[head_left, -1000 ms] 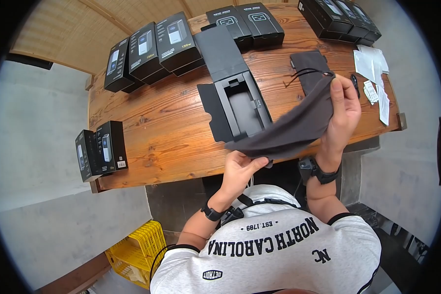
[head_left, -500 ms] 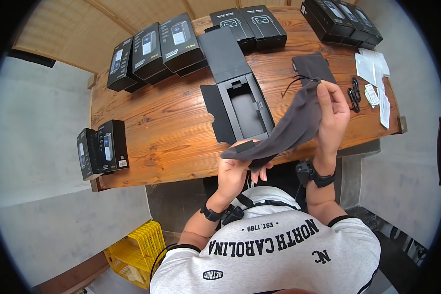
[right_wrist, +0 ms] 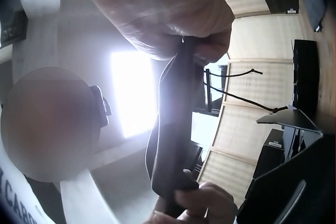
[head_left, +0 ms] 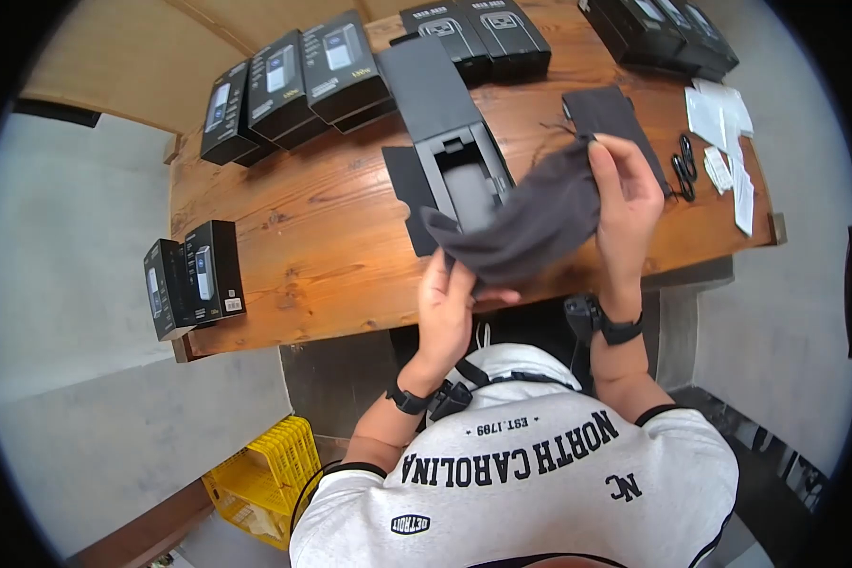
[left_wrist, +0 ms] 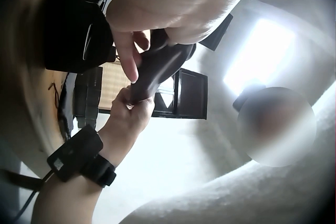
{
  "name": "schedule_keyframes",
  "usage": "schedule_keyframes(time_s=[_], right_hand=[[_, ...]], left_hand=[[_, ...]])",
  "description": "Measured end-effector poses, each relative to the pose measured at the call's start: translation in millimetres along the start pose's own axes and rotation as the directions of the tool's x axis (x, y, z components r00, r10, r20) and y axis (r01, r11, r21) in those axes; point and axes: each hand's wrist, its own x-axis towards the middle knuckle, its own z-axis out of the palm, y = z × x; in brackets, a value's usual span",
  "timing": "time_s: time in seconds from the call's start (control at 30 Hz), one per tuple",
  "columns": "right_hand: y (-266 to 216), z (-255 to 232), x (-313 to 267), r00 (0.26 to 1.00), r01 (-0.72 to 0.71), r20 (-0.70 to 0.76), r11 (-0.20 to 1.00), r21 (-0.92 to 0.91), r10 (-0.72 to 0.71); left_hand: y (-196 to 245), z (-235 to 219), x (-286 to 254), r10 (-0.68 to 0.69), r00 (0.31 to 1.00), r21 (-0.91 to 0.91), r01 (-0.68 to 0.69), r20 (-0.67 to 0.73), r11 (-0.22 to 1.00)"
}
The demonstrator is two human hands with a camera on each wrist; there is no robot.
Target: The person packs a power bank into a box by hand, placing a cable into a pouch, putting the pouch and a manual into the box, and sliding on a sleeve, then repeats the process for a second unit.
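A dark grey cloth pouch [head_left: 540,213] is stretched between both hands above the near table edge. The right hand [head_left: 625,204] pinches its upper end beside the black drawstring. At the lower left end, the left hand [head_left: 448,308] grips the cloth, its fingers partly hidden behind it. In the right wrist view the pouch [right_wrist: 176,113] hangs between the two hands. The left wrist view shows the pouch [left_wrist: 157,69] running from one hand to the other. Beyond the left hand an open black box [head_left: 433,180] lies on the table, its lid [head_left: 429,90] folded back.
Another grey pouch [head_left: 615,118] lies behind the right hand, with a coiled black cable [head_left: 683,168] and white papers [head_left: 717,115] to its right. Black boxes [head_left: 346,71] line the far edge; two more [head_left: 213,270] stand at the left. A yellow crate [head_left: 265,473] is below left.
The right hand has moved left and the pouch now sags lower in the middle. The left hand has shifted slightly left, still holding its end.
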Motion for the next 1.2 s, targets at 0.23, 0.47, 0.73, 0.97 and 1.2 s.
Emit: schedule_keyframes(time_s=[0.23, 0.47, 0.73, 0.97, 1.2], right_hand=[[-28, 0, 10, 0.978, 0.0, 0.21, 1.0, 0.032, -0.007], [-61, 17, 15, 0.838, 0.241, 0.505, 0.97, -0.004, -0.206], [-67, 19, 27, 0.871, 0.081, 0.478, 0.992, 0.091, -0.115], [11, -2, 57, 0.646, 0.072, 0.713, 0.908, -0.413, 0.273], [15, -11, 12, 0.249, -0.251, 0.855, 0.883, -0.396, 0.454]], left_hand=[[21, 2, 4, 0.276, 0.96, 0.53, -0.254, 0.038, 0.809], [31, 5, 10, 0.259, 0.915, 0.915, -0.36, 0.309, 0.182], [23, 4, 10, -0.177, 0.94, 0.89, -0.198, 0.291, 0.41], [39, 8, 4, -0.012, 0.823, 0.696, -0.473, 0.569, 0.541], [43, 6, 24, 0.464, 0.827, 0.639, -0.549, 0.319, 0.539]])
